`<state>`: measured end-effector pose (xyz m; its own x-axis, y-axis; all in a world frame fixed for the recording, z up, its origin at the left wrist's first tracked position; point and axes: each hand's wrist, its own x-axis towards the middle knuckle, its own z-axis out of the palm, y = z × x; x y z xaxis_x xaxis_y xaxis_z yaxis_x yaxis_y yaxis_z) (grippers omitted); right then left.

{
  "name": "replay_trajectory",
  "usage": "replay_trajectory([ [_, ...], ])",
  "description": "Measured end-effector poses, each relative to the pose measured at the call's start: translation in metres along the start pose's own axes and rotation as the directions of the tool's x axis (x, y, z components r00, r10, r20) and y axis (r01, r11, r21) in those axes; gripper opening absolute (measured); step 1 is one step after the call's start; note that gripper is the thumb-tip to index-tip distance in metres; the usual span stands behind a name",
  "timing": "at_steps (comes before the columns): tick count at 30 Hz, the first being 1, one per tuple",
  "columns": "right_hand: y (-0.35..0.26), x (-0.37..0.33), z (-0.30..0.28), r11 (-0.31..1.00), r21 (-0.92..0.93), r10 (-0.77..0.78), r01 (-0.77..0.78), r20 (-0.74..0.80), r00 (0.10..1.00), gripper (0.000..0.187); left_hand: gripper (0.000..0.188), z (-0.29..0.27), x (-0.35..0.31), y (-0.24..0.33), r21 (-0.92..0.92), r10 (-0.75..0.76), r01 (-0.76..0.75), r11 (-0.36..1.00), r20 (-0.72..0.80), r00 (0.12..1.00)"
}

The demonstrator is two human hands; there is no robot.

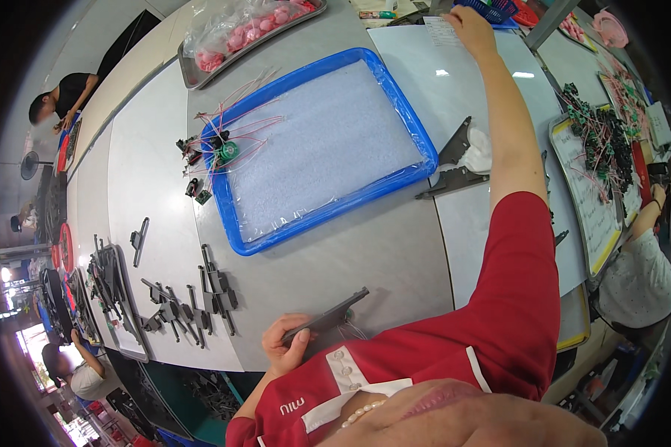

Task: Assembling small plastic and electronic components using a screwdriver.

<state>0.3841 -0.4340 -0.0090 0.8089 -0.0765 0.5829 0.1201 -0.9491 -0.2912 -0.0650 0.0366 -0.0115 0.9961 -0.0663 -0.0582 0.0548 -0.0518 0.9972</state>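
Near the table's front edge my left hand [285, 344] is closed round a dark grey plastic part [328, 316], long and narrow; thin wires [350, 328] hang beneath it. My right arm stretches far across to the upper right. There my right hand [473, 31] is bent with its fingers together, over a printed paper slip [441, 31] and beside a blue basket [492, 9]. What those fingertips hold, if anything, is too small to make out. Between the hands lies a blue tray [324, 228] with a pale, film-covered lining. Small wired parts [226, 153] rest at its left rim.
Several dark grey plastic parts [215, 287] lie at the left, by a tray of similar pieces [112, 287]. Bagged pink pieces [250, 33] fill a metal tray at the back. Dark brackets [455, 179] lie right of the blue tray. Wired boards [596, 138] and a co-worker [641, 279] are farther right.
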Motion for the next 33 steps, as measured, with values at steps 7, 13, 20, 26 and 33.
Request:
replay_trajectory([
  [7,0.044,0.024,0.041,0.962,-0.089,-0.229,0.26,0.259,0.938,0.017,0.013,0.001,0.001,0.002,-0.016,0.024,-0.024,1.0,0.011,1.0],
  [13,0.036,0.025,0.028,0.944,-0.049,-0.31,0.327,0.212,0.927,0.018,0.013,0.0,0.0,0.0,-0.001,0.014,-0.014,1.0,-0.001,1.0],
  [20,0.042,0.029,0.038,0.989,0.028,-0.15,0.148,0.289,0.946,0.023,0.013,0.001,0.001,0.001,-0.019,0.003,-0.003,1.0,-0.002,1.0],
  [26,0.031,0.04,0.029,0.928,0.071,-0.336,0.366,-0.264,0.904,0.02,0.013,-0.005,-0.007,-0.003,-0.016,-0.052,0.051,0.999,-0.044,0.998],
  [33,-0.124,-0.078,-0.125,0.825,0.504,0.07,-0.253,0.353,0.933,0.03,0.015,-0.003,0.007,-0.004,-0.114,-0.116,0.119,0.986,0.036,0.993],
])
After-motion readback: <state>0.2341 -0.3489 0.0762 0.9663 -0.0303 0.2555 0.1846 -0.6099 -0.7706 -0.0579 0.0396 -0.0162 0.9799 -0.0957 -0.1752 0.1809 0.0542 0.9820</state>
